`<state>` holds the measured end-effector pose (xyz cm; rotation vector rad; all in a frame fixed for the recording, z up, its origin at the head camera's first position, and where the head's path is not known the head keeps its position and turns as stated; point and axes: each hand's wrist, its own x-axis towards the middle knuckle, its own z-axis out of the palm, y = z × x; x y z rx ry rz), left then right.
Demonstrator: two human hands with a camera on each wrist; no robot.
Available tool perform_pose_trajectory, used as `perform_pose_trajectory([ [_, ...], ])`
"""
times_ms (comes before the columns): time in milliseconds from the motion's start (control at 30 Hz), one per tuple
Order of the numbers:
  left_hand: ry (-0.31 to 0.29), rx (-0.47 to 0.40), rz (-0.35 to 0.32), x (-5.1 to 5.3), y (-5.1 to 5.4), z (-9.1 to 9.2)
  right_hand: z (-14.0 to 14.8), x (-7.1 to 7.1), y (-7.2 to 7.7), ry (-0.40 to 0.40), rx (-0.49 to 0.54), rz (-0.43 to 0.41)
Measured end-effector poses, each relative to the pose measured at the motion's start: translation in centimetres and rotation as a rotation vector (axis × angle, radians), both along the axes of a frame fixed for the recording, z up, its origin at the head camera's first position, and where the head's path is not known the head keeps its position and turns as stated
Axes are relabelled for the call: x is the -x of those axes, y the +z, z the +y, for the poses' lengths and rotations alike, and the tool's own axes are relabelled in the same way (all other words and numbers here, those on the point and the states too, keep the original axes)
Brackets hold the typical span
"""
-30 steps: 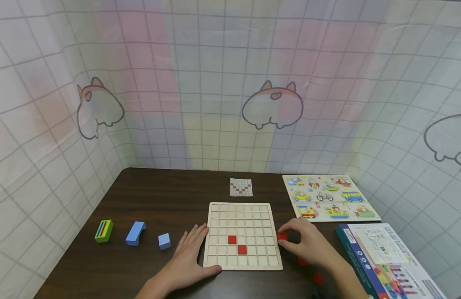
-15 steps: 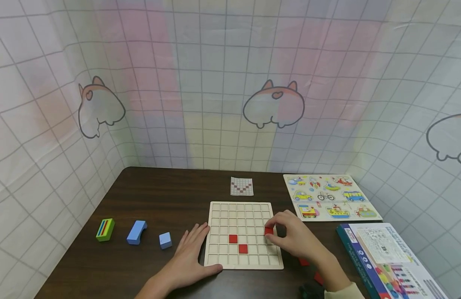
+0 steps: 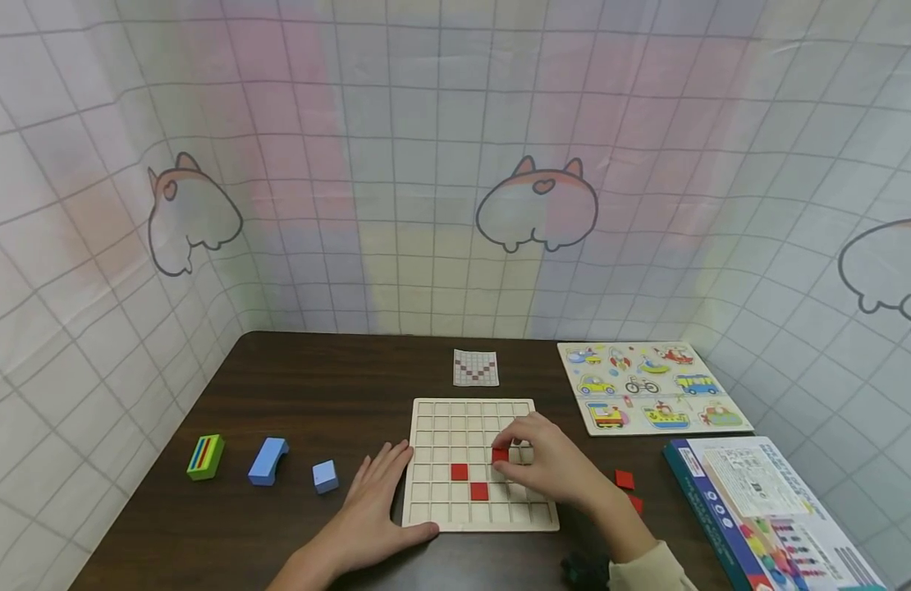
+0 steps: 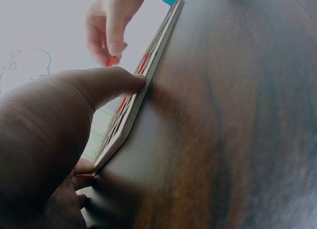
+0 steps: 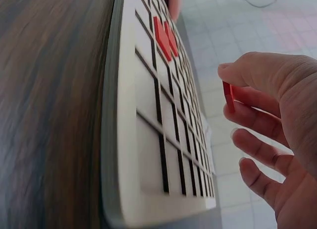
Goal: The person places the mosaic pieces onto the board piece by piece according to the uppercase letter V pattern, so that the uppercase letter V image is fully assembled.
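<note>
A cream grid board [image 3: 437,512] lies on the dark table, with two red square tiles [image 3: 459,472] set diagonally in its cells. My left hand [image 3: 374,509] rests at the board's left side, fingers straight, the thumb touching its front left corner. Above the right half of the board, my right hand [image 3: 551,460] pinches another red tile [image 3: 500,455] between thumb and finger. In the right wrist view this tile [image 5: 228,96] stands on edge, apart from the board. Beyond the board lies a small card [image 3: 475,368] printed with a grid and a V of red squares.
Loose red tiles [image 3: 624,479] lie right of the board, beside a boxed set [image 3: 780,501]. A picture puzzle board [image 3: 655,387] lies at the back right. To the left stand a green striped block [image 3: 206,457], a blue arch block [image 3: 267,461] and a blue cube [image 3: 325,477].
My right hand has carried the red tile leftward from beside the board to above its right half. More of the loose red tiles shows now. My left hand stays in place.
</note>
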<state>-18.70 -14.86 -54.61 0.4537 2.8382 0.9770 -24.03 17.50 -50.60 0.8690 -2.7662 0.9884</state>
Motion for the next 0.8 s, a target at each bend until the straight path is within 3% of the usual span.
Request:
perform_pose_trajectory([
  [800,-0.015,-0.007,0.008,0.0,-0.1,-0.2,-6.3,1.7,0.0,0.062,-0.009,-0.063],
])
